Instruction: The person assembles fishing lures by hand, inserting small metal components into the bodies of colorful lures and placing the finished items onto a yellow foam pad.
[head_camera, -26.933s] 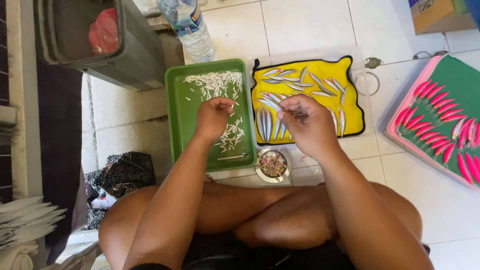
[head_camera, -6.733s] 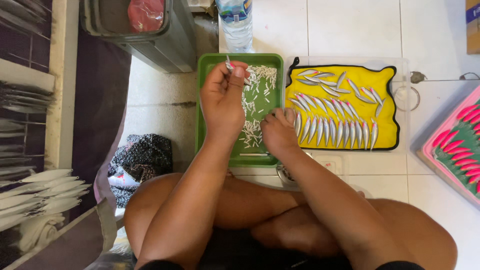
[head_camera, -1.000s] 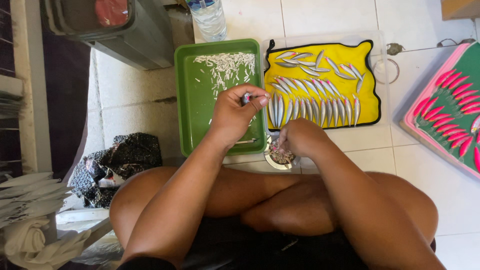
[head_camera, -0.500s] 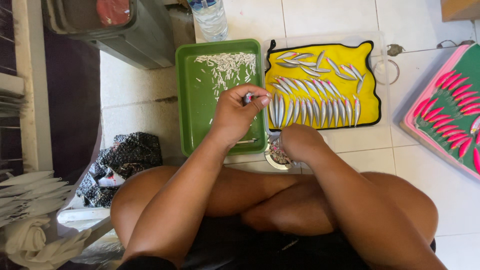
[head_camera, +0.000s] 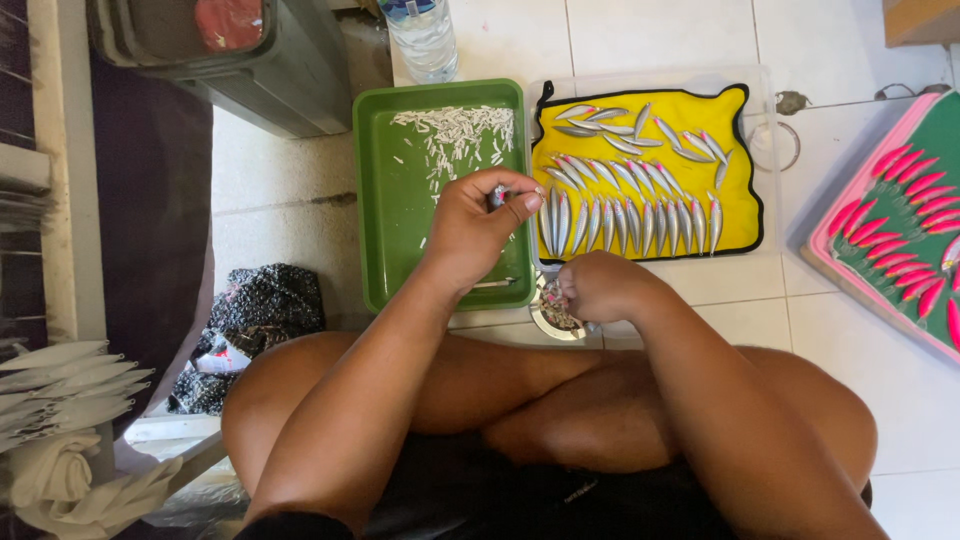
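I sit cross-legged on a tiled floor. My left hand (head_camera: 478, 225) hovers over the green tray (head_camera: 385, 200) and pinches a small silver fishing lure between thumb and fingers. Small white pieces (head_camera: 455, 130) lie scattered at the tray's far end. My right hand (head_camera: 600, 287) has its fingers closed inside a small round metal dish (head_camera: 548, 310) of tiny parts; what it grips is hidden. Beyond it lies a yellow mat (head_camera: 735, 130) with rows of silver fish-shaped lures (head_camera: 625, 210).
A pink-edged green board (head_camera: 875, 235) with rows of pink lures lies at right. A water bottle (head_camera: 422, 35) and a grey bin (head_camera: 270, 60) stand at the far side. A dark patterned cloth (head_camera: 250, 315) lies at left, white objects (head_camera: 60, 370) beyond it.
My right hand has stayed at the metal dish. My left hand has held the lure over the tray with only small shifts. The camera view has drifted slightly.
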